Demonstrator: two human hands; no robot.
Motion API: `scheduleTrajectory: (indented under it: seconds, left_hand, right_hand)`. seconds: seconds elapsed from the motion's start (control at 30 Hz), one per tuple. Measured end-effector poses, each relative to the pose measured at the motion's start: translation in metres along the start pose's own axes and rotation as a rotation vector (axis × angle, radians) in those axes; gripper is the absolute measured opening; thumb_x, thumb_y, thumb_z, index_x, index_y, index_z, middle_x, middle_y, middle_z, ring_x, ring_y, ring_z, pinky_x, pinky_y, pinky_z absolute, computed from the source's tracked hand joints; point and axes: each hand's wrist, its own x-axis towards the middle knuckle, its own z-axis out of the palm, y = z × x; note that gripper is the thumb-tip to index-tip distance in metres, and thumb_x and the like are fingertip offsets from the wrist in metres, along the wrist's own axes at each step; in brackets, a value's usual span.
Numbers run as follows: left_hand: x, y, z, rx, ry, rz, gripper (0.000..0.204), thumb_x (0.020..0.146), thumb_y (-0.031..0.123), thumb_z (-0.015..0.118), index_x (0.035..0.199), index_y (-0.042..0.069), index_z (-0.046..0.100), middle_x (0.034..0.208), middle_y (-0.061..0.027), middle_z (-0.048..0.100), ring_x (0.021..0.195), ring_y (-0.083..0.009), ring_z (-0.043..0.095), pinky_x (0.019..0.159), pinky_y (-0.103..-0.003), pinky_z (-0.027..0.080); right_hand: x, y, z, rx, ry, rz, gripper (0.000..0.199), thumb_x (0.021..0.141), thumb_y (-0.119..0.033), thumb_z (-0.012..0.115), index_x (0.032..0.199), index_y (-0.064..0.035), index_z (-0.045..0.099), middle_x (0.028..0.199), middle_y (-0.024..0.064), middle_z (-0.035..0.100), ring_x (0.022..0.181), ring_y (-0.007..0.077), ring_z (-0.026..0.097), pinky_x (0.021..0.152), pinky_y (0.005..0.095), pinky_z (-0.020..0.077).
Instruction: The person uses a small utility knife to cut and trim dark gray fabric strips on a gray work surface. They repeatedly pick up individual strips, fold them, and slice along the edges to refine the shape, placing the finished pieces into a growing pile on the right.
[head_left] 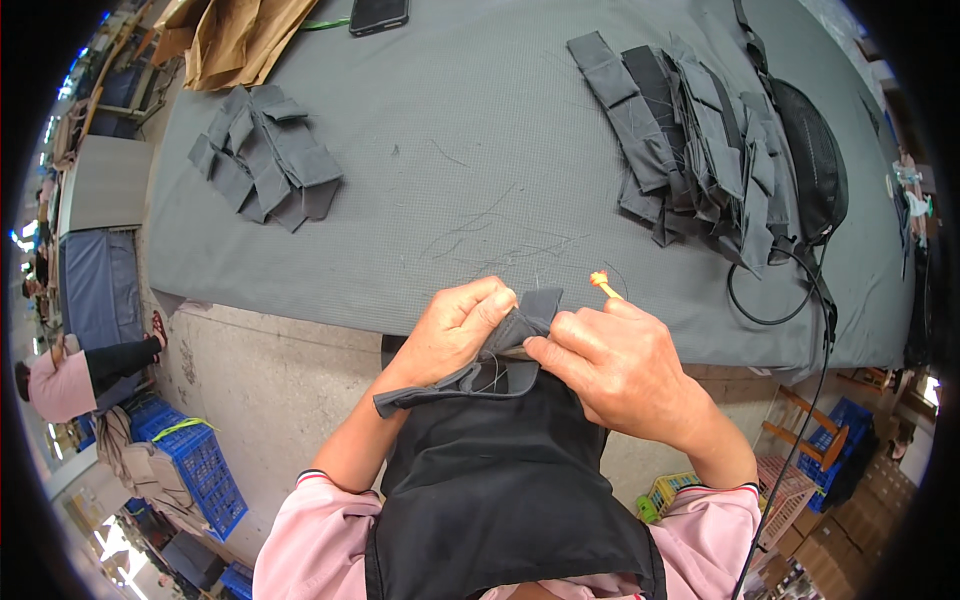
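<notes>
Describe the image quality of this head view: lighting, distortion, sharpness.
Head view: soft, even light, no hard shadows or glare on the grey table cover; fisheye bends its edges, black vignette at the corners; left hand, right hand and the grey fabric piece are sharp; rim clutter is compressed and bright.

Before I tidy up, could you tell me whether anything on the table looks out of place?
Only loose threads strewn across the grey table cover; the left pile of grey fabric pieces lies fanned rather than squared.
</notes>
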Motion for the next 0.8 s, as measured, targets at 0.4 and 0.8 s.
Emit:
scheduleTrajectory:
  seconds: [0.4,0.8]
  left_hand:
    - [0.001,-0.009,-0.007,-0.042,-0.253,-0.098,0.037,0.098,0.033,0.047,0.078,0.003,0.054,0.069,0.0063,0.043,0.066,-0.0044,0.037,0.059,-0.023,0.035]
    - [0.0,-0.003,-0.011,-0.103,-0.43,-0.155,0.039,0.099,0.034,0.046,0.097,-0.002,0.061,0.088,0.0013,0.06,0.083,-0.0065,0.049,0.076,-0.026,0.043]
  right_hand:
    - [0.012,0.012,-0.01,0.085,-0.04,-0.107,0.009,0.067,-0.007,0.061,0.076,-0.0057,0.057,0.071,0.0011,0.044,0.061,0.014,0.049,0.059,0.031,0.0384]
    - [0.019,0.012,-0.014,0.143,-0.182,-0.18,0.008,0.068,-0.008,0.061,0.073,-0.0039,0.055,0.075,0.0032,0.043,0.062,0.0155,0.05,0.067,0.0345,0.0437]
